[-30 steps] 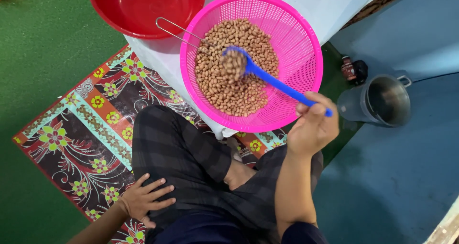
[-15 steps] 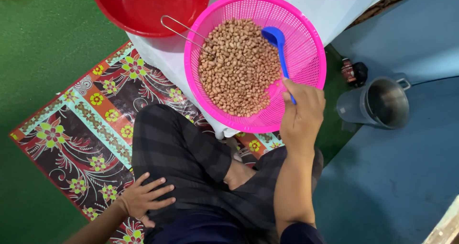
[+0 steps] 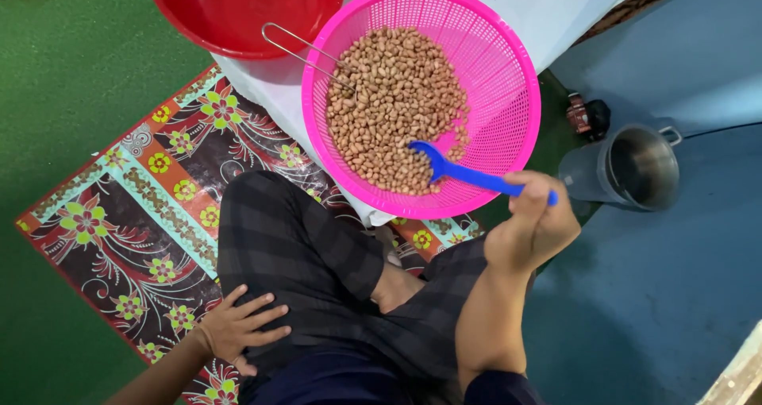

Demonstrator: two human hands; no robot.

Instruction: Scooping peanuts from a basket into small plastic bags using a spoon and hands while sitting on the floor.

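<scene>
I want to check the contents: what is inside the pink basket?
The pink basket holds brown peanuts and the head of a blue spoon, held by the right hand. The heap hides the bottom.

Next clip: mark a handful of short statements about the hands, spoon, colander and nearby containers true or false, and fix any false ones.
1. The right hand holds a blue spoon. True.
2. The spoon's head lies in the red basin. False: it is in the pink colander, among the peanuts.
3. The left hand rests on the person's leg. True.
4. The metal pot is full of peanuts. False: none show inside it.
</scene>
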